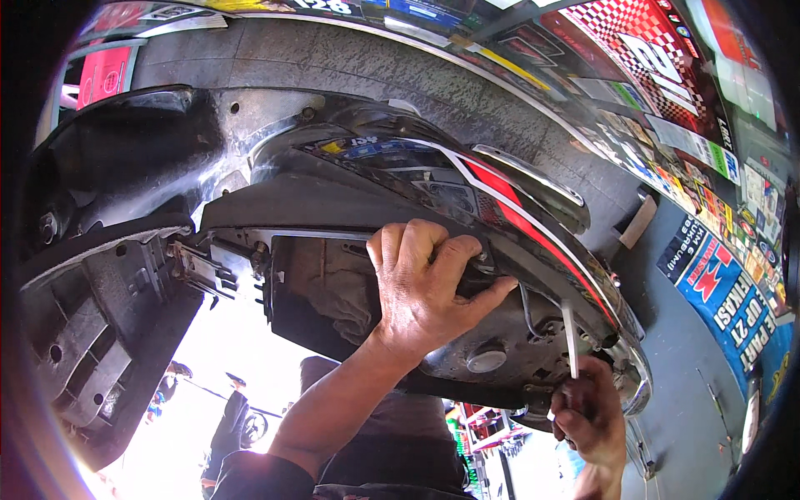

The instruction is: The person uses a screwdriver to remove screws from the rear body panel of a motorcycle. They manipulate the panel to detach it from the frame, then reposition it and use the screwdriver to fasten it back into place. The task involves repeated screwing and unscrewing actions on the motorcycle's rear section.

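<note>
My left hand point(429, 287) rests over the inner rim of a black scooter body point(292, 192) with red and white striping, fingers bent onto the edge near a curved dark tube or hose point(527, 308). At the lower right my right hand point(593, 417) grips the dark handle of a tool with a long, pale shaft point(571, 337), likely a screwdriver, which points up at the body's right rim. Between my hands lies the open metal underside compartment with a round cap point(485, 360). Where the tool's tip meets the body is too blurred to tell.
A hinged black seat underside point(92, 333) stands open at the left. Signboards and stickered panels point(725, 300) line the right beside a grey floor point(683, 408) and a small wooden block point(635, 221). Bright daylight, parked two-wheelers and a rack of items show along the lower edge.
</note>
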`<state>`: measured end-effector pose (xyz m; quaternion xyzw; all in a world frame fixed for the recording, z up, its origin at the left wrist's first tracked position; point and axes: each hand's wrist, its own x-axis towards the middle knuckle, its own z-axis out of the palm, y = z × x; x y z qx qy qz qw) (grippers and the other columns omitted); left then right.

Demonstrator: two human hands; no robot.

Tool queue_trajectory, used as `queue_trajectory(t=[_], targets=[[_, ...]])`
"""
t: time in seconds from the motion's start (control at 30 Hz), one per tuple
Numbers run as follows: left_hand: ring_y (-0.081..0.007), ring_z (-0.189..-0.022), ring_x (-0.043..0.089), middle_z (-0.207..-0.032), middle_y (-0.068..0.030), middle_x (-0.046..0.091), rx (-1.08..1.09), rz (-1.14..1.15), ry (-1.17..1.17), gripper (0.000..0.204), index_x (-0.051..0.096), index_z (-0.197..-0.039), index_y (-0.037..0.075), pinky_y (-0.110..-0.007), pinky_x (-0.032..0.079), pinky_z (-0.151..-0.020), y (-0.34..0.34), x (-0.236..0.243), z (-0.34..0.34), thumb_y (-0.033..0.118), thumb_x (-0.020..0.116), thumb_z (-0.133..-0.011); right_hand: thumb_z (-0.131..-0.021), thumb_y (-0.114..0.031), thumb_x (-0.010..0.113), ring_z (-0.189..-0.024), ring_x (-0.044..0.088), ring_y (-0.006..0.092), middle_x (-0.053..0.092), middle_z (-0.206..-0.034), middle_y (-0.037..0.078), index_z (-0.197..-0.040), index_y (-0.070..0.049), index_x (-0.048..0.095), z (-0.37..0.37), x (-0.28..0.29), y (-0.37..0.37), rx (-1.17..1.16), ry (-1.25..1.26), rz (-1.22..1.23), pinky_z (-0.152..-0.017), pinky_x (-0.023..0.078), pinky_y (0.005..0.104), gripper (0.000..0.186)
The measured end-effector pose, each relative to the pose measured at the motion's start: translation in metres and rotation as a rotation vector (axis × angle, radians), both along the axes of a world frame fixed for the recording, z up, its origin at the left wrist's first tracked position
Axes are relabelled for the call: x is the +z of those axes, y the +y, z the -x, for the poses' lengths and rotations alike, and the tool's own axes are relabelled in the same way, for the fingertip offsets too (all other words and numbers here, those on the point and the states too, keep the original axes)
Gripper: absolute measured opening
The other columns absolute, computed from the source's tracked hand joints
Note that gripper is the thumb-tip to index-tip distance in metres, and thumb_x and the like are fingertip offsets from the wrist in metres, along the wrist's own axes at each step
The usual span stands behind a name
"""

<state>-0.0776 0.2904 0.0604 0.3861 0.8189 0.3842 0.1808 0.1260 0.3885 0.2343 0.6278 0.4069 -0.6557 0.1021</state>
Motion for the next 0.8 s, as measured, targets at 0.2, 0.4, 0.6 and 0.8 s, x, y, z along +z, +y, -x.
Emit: queue_trajectory(t=[0.2,0.4,0.6,0.8], targets=[[-0.0250,-0.085,0.046,-0.091,-0.0059,0.049,0.011,-0.010,-0.001,0.053,0.067,-0.087,0.012,-0.041,0.035,-0.076,-0.001,-0.001,0.000,0.037,0.094,-0.050,-0.079,-0.031,0.087,-0.066,0.055,0.0080,0.057,-0.077,0.004,-0.121,0.000,0.049,-0.012,0.000,-0.007,-0.037,-0.045,-0.350,-0.054,0.044,0.0206,0.065],[-0.0252,-0.085,0.046,-0.091,-0.0063,0.049,-0.009,-0.012,0.004,0.053,0.066,-0.087,0.012,-0.042,0.035,-0.076,0.003,0.000,0.001,0.038,0.094,-0.050,-0.083,-0.044,0.079,-0.063,0.062,0.0184,0.060,-0.080,0.010,-0.084,-0.001,0.055,0.004,-0.048,-0.026,-0.131,0.256,-0.108,-0.056,0.053,0.0327,0.049],[-0.0254,-0.084,0.046,-0.090,-0.0060,0.047,0.002,0.007,-0.001,0.052,0.066,-0.087,0.012,-0.042,0.035,-0.075,0.001,0.001,0.002,0.042,0.093,-0.053,-0.089,-0.020,0.064,-0.067,0.070,0.0254,0.063,-0.085,0.014,-0.112,0.001,0.055,0.040,-0.099,-0.043,-0.419,0.353,0.010,-0.054,0.056,0.0330,0.032],[-0.0233,-0.085,0.048,-0.091,-0.0038,0.050,0.028,0.030,-0.043,0.049,0.069,-0.091,0.015,-0.042,0.034,-0.080,0.001,0.001,0.002,0.043,0.088,-0.057,-0.089,-0.011,0.064,-0.055,0.064,0.0164,0.066,-0.084,0.014,-0.124,0.002,0.052,0.056,-0.124,-0.041,-0.480,0.418,0.116,-0.047,0.053,0.0265,0.039]])
